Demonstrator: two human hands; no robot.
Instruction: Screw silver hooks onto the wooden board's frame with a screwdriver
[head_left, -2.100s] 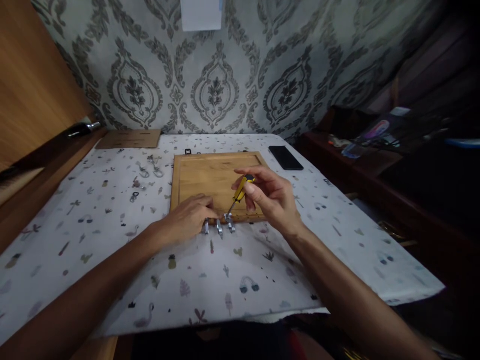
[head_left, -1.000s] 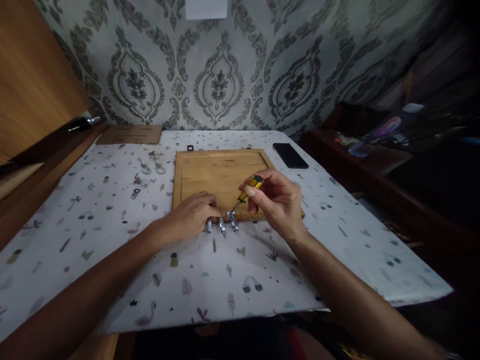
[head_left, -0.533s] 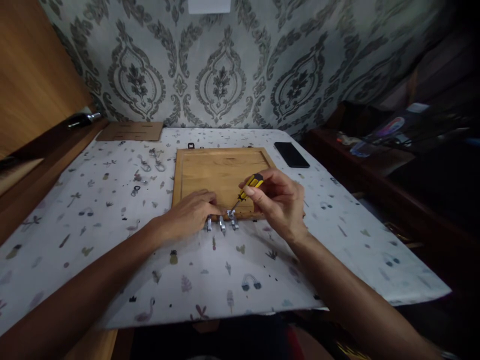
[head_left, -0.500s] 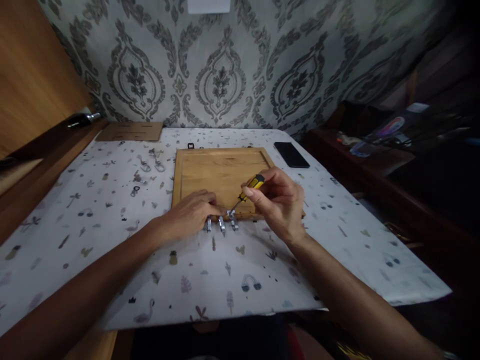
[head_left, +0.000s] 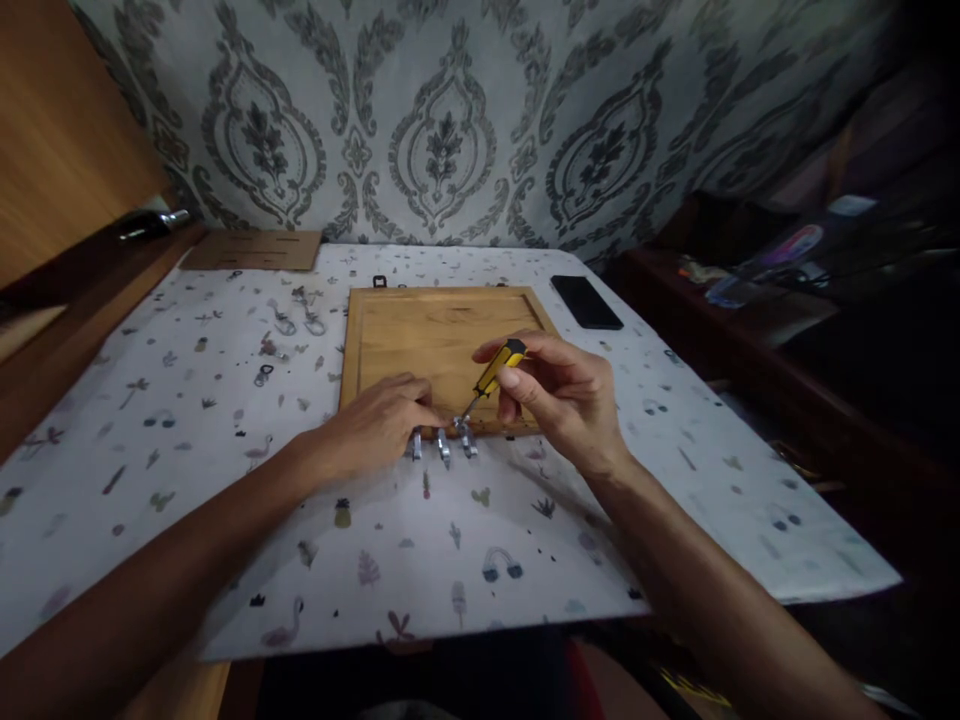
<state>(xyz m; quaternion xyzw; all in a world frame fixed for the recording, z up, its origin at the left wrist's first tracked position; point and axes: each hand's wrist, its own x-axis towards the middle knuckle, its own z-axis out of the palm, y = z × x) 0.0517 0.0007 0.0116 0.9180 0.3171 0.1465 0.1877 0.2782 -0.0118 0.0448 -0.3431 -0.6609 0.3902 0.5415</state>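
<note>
In my right hand (head_left: 562, 395) is a small screwdriver (head_left: 495, 372) with a yellow and black handle, pinched between thumb and fingers. Its shaft slants down to the left, and the tip meets the rightmost of three silver metal hooks (head_left: 468, 440) along the near edge of a framed wooden board (head_left: 420, 340). My left hand (head_left: 386, 415) is closed over the board's near edge, its fingertips beside the hooks. What lies under those fingertips is hidden.
Loose metal pieces (head_left: 300, 318) lie left of the board on the patterned tablecloth (head_left: 420, 590). A black phone (head_left: 586, 302) rests at the right, and flat cardboard (head_left: 255, 250) at the back left. A plastic bottle (head_left: 787, 250) is on a dark ledge.
The fingers of my right hand have shifted on the screwdriver handle, while its tip stays at the right hook. My left hand holds its place. The view has tilted slightly.
</note>
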